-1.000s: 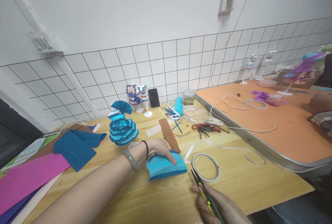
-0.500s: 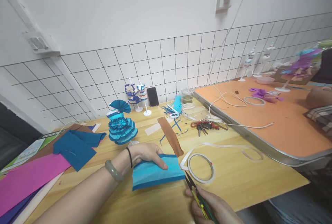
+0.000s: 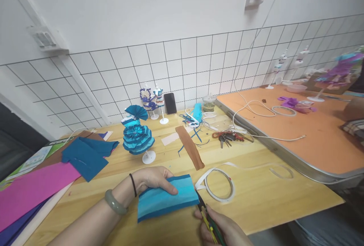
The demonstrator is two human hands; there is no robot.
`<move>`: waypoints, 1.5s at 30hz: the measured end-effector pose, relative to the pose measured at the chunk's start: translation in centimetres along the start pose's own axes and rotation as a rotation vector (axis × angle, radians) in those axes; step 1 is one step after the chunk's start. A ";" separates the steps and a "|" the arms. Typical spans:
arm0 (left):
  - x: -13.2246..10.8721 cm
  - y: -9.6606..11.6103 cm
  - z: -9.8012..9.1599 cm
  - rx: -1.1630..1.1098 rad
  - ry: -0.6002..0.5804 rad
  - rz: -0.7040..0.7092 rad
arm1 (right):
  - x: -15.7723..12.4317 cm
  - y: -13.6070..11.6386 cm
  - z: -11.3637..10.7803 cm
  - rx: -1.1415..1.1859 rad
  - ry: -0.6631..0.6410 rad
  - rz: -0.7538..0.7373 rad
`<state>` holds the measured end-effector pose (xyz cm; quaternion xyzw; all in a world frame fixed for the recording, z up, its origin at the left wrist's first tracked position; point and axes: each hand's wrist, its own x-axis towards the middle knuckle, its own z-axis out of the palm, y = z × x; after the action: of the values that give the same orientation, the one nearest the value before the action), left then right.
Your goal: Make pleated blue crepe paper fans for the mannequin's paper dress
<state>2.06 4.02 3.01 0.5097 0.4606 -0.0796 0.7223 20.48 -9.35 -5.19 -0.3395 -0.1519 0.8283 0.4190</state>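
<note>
Because a frilly dress of light and dark blue paper (image 3: 138,137) is standing on its round white base just behind the bare left hand (image 3: 156,179), a backward bump could tip it over. That hand is pinching a flat light blue paper sheet with dark blue edges (image 3: 170,196), thumb on top, and the sheet's right end is going without a finger's help, so it could bend and make a crooked snip. Further right, dark-bladed metal scissors with yellow and green handles (image 3: 209,225) are pointing at the sheet's right edge; whether they are biting it, I can't tell. If the left thumb slipped that way, it could get nicked. The bare right hand (image 3: 226,223) is wrapping around the handles. Past the blades, a thin white ring of tape (image 3: 233,189) is lying with its loose end near the tips, so it could stick or get cut by mistake. The hands are not touching; the sheet is reaching from the left hand to just beside the right.
</note>
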 end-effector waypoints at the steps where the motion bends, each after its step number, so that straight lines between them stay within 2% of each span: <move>1: 0.0 -0.1 0.0 -0.003 0.000 0.003 | 0.0 0.0 0.1 0.012 0.007 0.012; 7: -0.2 -0.6 -0.1 -0.039 -0.010 0.015 | 0.4 -0.5 0.9 0.123 0.054 0.080; 17: 0.2 -1.6 -1.2 -0.062 -0.004 0.038 | 1.1 0.3 0.4 0.068 0.060 0.070; 23: 0.0 -1.7 -1.1 -0.066 -0.004 0.043 | 1.4 0.1 1.1 0.139 0.063 0.098; 45: 0.1 -3.2 -1.9 -0.111 -0.015 0.061 | 2.0 0.6 2.2 0.116 0.097 0.018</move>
<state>-0.88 4.07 0.68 0.4822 0.4429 -0.0356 0.7550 17.80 -8.04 -4.81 -0.3555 -0.0801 0.8221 0.4374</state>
